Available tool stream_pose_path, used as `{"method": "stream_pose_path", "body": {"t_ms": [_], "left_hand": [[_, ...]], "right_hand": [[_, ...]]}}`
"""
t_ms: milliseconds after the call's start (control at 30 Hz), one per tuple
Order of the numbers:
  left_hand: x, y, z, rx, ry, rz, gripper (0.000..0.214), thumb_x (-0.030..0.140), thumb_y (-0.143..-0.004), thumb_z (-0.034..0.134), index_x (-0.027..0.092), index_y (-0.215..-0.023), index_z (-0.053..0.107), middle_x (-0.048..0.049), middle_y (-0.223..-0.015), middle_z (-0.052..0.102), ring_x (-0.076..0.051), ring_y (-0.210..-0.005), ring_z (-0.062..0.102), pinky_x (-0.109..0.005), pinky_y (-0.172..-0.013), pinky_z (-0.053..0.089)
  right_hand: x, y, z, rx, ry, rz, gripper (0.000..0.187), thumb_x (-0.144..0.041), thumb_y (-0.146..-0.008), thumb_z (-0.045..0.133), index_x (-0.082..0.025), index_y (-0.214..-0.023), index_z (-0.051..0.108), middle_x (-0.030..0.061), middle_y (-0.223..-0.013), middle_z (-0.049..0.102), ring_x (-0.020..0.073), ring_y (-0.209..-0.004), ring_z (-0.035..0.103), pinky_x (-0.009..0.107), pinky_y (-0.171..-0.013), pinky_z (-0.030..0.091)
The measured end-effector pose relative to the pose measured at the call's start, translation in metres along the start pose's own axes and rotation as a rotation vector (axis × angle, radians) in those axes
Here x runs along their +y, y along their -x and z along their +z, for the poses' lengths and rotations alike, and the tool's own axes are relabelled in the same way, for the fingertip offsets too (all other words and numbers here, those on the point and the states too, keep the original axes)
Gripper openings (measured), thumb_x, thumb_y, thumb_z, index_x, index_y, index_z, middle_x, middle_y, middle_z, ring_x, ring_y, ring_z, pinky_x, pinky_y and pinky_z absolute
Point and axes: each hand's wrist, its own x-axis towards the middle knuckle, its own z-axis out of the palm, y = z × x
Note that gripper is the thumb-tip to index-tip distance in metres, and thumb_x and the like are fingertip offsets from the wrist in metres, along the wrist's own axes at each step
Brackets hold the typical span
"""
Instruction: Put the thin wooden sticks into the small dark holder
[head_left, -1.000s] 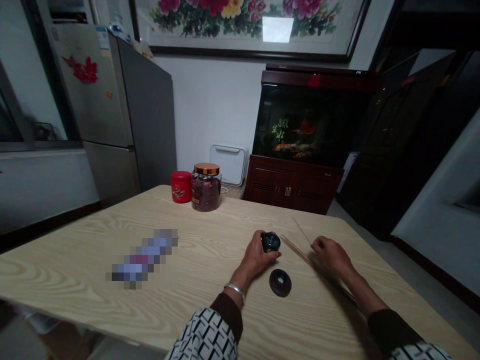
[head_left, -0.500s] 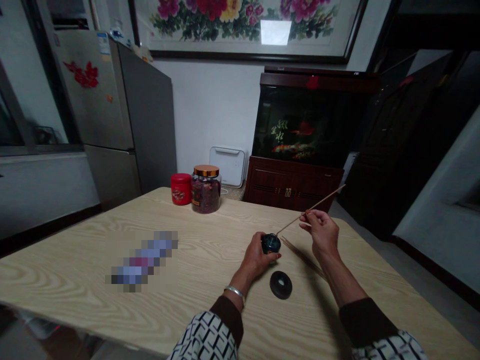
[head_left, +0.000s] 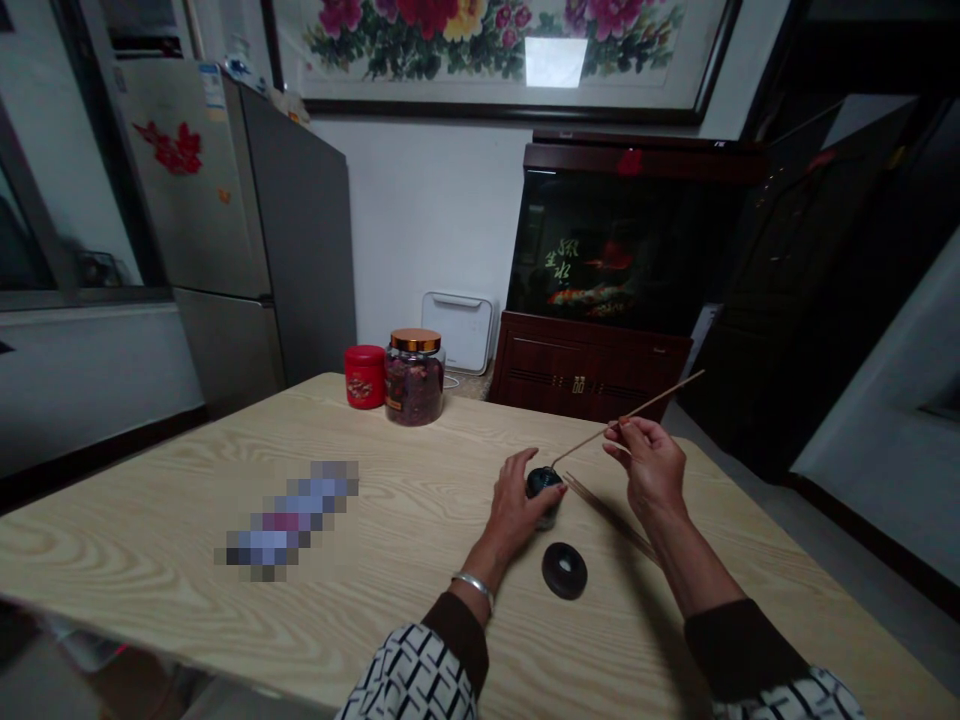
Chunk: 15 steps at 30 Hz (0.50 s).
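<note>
**A:** Hands?

**B:** I see the right hand (head_left: 652,470) pinching a thin wooden stick (head_left: 637,410) between thumb and fingers, held up off the table (head_left: 420,560). It was already raised last frame, and lay flat in the frame before that. Lower tip is right by the top of the small dark round pot (head_left: 543,482). Can't tell if touching.

**A:** Left?

**B:** Left hand (head_left: 517,500) closed on the pot from its left side. Fingers sit higher than last frame, so more of the pot shows. Pot stands right of table centre. Dark disc (head_left: 564,571) lies just nearer me, bundle of matching sticks (head_left: 600,510) just right.
</note>
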Motion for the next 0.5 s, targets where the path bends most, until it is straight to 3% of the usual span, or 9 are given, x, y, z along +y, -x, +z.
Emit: {"method": "stream_pose_path", "body": {"t_ms": [100, 167, 333, 500], "left_hand": [[0.011, -0.005, -0.004, 0.015, -0.03, 0.052, 0.026, 0.038, -0.087, 0.057, 0.025, -0.107, 0.065, -0.0057, -0.113, 0.062, -0.023, -0.112, 0.051, -0.037, -0.1, 0.036], [0.014, -0.007, -0.005, 0.011, -0.053, 0.06, 0.018, 0.036, -0.087, 0.057, 0.025, -0.095, 0.068, -0.0046, -0.101, 0.065, -0.022, -0.103, 0.054, -0.037, -0.095, 0.038], [0.013, -0.006, -0.008, 0.032, -0.091, 0.071, 0.019, 0.036, -0.087, 0.056, 0.022, -0.083, 0.069, -0.0039, -0.088, 0.066, -0.021, -0.093, 0.054, -0.036, -0.089, 0.04], [0.016, -0.008, -0.011, -0.014, 0.148, 0.046, 0.024, 0.037, -0.088, 0.054, 0.017, -0.083, 0.067, -0.005, -0.084, 0.063, -0.017, -0.081, 0.057, -0.029, -0.074, 0.044]], "right_hand": [[-0.002, 0.004, -0.001, -0.025, -0.005, 0.019, 0.026, -0.033, -0.065, 0.077, -0.017, -0.078, 0.063, 0.0005, -0.074, 0.065, 0.0112, -0.065, 0.063, 0.019, -0.052, 0.055], [-0.002, 0.008, 0.0, -0.051, -0.002, 0.024, 0.025, -0.033, -0.065, 0.077, -0.017, -0.078, 0.063, 0.0006, -0.075, 0.065, 0.011, -0.066, 0.063, 0.019, -0.052, 0.054], [0.001, 0.013, 0.005, -0.072, -0.013, 0.05, 0.023, -0.032, -0.066, 0.077, -0.017, -0.076, 0.064, 0.0008, -0.075, 0.065, 0.0105, -0.066, 0.062, 0.018, -0.051, 0.054], [0.007, 0.009, 0.002, -0.002, -0.144, 0.214, 0.018, -0.024, -0.063, 0.076, -0.017, -0.076, 0.064, 0.0, -0.072, 0.066, 0.0091, -0.063, 0.062, 0.017, -0.053, 0.055]]}}
